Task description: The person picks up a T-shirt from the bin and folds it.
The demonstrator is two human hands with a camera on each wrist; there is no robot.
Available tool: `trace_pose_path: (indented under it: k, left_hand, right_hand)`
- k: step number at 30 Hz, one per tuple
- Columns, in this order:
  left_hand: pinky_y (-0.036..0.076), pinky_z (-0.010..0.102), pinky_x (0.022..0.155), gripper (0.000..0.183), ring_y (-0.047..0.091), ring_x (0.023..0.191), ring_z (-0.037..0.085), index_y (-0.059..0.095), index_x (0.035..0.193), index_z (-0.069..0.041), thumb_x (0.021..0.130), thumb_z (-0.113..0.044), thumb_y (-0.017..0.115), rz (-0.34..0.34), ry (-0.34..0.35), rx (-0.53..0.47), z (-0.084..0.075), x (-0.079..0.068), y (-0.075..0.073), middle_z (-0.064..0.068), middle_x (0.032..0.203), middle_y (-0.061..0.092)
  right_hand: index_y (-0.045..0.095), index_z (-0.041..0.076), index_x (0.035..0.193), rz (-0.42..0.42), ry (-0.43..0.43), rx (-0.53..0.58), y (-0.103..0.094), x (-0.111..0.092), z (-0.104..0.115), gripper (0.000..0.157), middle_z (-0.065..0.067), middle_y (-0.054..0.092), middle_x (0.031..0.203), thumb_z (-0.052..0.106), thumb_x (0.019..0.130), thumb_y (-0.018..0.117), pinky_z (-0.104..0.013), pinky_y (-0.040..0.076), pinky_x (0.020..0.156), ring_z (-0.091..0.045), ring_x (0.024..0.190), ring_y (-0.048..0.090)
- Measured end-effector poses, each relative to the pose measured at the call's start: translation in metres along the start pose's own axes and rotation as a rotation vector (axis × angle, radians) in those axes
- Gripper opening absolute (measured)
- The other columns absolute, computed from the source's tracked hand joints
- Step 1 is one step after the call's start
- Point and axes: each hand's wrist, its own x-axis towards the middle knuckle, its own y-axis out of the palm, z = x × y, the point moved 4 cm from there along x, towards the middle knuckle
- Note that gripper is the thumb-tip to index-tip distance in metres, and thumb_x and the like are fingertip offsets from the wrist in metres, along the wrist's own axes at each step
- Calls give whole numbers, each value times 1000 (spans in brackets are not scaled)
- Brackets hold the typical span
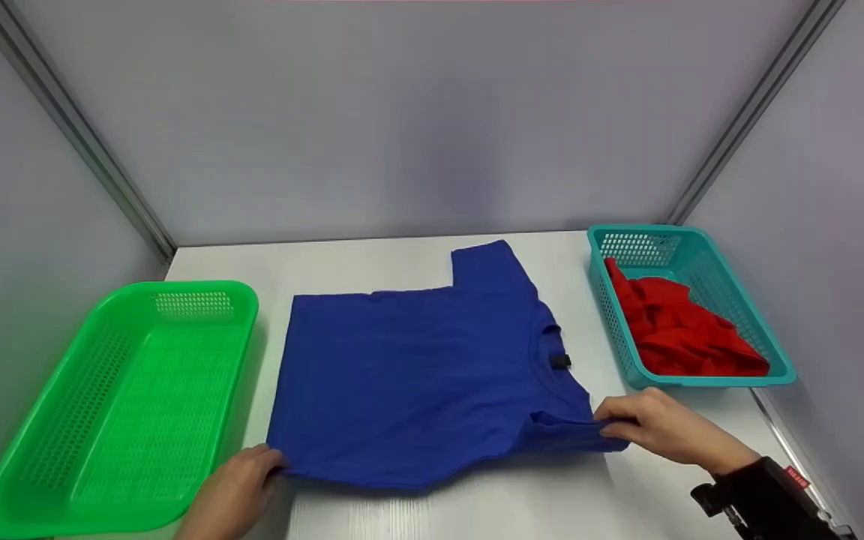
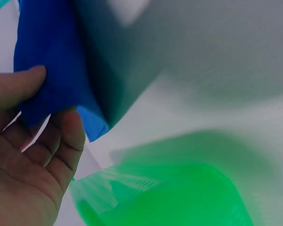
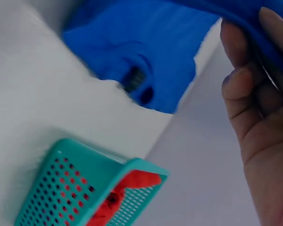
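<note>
A blue T-shirt (image 1: 409,367) lies spread on the white table, its collar towards the right and its hem towards the left. One sleeve points to the far side. My left hand (image 1: 235,487) pinches the near corner of the hem; the left wrist view shows thumb and fingers on either side of the cloth (image 2: 56,61). At the near shoulder, my right hand (image 1: 668,427) pinches the other sleeve between thumb and fingers. The near edge of the shirt is lifted, with a shadow beneath it. A dark label (image 1: 560,361) shows inside the collar.
To the left stands a bare green basket (image 1: 241,360), close beside my left hand. A teal basket (image 1: 631,367) holding red cloth (image 1: 683,330) stands at the back right, just beyond my right hand. Grey panels (image 1: 432,120) wall in the table (image 1: 342,266).
</note>
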Motion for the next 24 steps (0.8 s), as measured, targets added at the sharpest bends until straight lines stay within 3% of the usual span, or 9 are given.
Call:
trace_pose_path:
  k: [3,6,13,19,24]
  left_hand:
    - [53,33,65,22,64,76,11,69,82,-17,83,1,80,75,-32,-33,-1,1,-3,-10,80,63]
    - [53,33,65,21,64,76,11,70,83,-18,84,-1,81,74,-56,-51,0,3,-4,-11,81,63]
    - [54,46,71,9,64,81,25,73,88,-9,88,-2,78,-82,-142,-4,-3,26,-7,2,82,65]
    - [56,56,75,4,66,88,40,73,94,2,92,-2,73,-193,-214,11,1,54,-7,15,88,68]
    - [56,57,74,7,65,88,43,72,95,5,95,-2,70,-199,-276,23,10,74,-1,19,89,66]
  right_hand:
    - [73,15,105,-12,4,34,-10,-1,8,20,-1,73,86,-1,94,71,-16,48,51,5,61,54]
    - [73,14,108,-51,48,18,-14,1,8,19,-3,74,86,0,96,69,-16,44,45,9,51,45]
    - [75,11,104,-329,94,-176,-21,23,-5,24,-2,76,88,-7,89,74,-16,42,44,11,43,38]
    - [74,5,105,-414,317,-122,-24,53,-25,14,-7,72,78,-3,94,72,-23,47,45,-8,40,50]
    - [73,-2,111,-456,480,-48,-26,73,-46,15,-12,69,69,-3,98,67,-25,49,46,-19,43,58]
